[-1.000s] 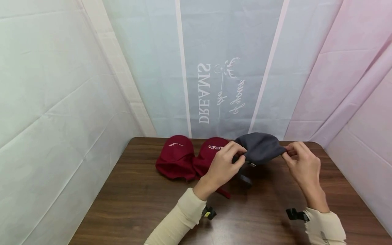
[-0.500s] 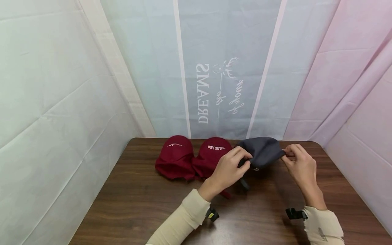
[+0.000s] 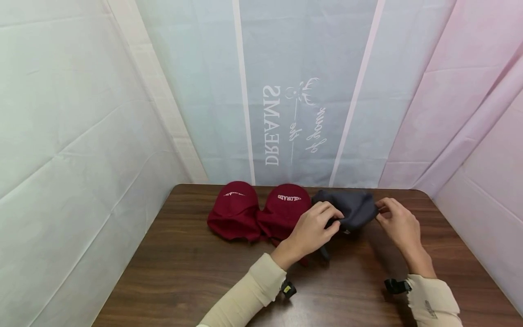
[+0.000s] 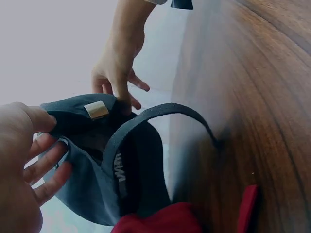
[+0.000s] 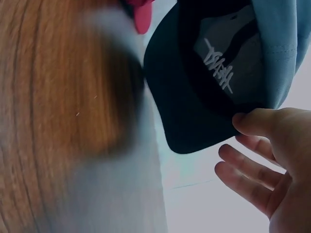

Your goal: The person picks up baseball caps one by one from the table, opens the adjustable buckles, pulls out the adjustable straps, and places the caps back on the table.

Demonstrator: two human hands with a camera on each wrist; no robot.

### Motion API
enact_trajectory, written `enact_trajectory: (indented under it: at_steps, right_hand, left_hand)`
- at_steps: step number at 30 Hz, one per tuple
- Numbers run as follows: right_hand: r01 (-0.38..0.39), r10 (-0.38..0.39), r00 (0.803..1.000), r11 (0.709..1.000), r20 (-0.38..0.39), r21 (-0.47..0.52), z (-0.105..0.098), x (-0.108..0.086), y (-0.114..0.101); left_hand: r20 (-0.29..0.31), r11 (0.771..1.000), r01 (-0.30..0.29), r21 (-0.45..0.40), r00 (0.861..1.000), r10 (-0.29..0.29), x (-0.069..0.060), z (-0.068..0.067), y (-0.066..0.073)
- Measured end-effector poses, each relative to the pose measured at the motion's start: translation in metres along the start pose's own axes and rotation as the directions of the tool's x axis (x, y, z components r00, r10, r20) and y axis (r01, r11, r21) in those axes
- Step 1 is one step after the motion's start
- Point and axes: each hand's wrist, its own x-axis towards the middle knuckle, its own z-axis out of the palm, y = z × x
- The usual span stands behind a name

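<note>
A dark grey baseball cap is held at the back right of the table, with its inside showing in both wrist views. My left hand pinches the cap's back edge, near a metal buckle; the strap hangs in a loop. At the other side my right hand pinches the edge where brim and crown meet, its other fingers apart from the cloth. Close on the left, two maroon caps with white lettering lie side by side, the nearer one partly behind my left hand.
All the caps are on or over a dark wood table. A hanging cloth backdrop rises behind its far edge, with pale cloth at both sides. A maroon strap end lies on the wood near the grey cap.
The grey cap has come down and slightly toward me, its crown tipping forward. Both hands have moved with it, the left one rightward. The maroon caps have stayed put.
</note>
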Motion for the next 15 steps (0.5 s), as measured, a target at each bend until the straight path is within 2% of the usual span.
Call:
enact_trajectory:
  at_steps: [3,15]
  right_hand:
    - [-0.008,0.008,0.999,1.000,0.038,-0.008,0.002,0.000,0.004]
    - [-0.028,0.034,0.987,0.999,0.159,-0.040,0.007,-0.002,0.017]
  left_hand:
    - [0.018,1.000,0.000,0.030,1.000,0.000,0.000,0.006,0.001]
    - [0.101,0.999,0.025,0.045,0.994,-0.030,-0.005,0.025,0.002]
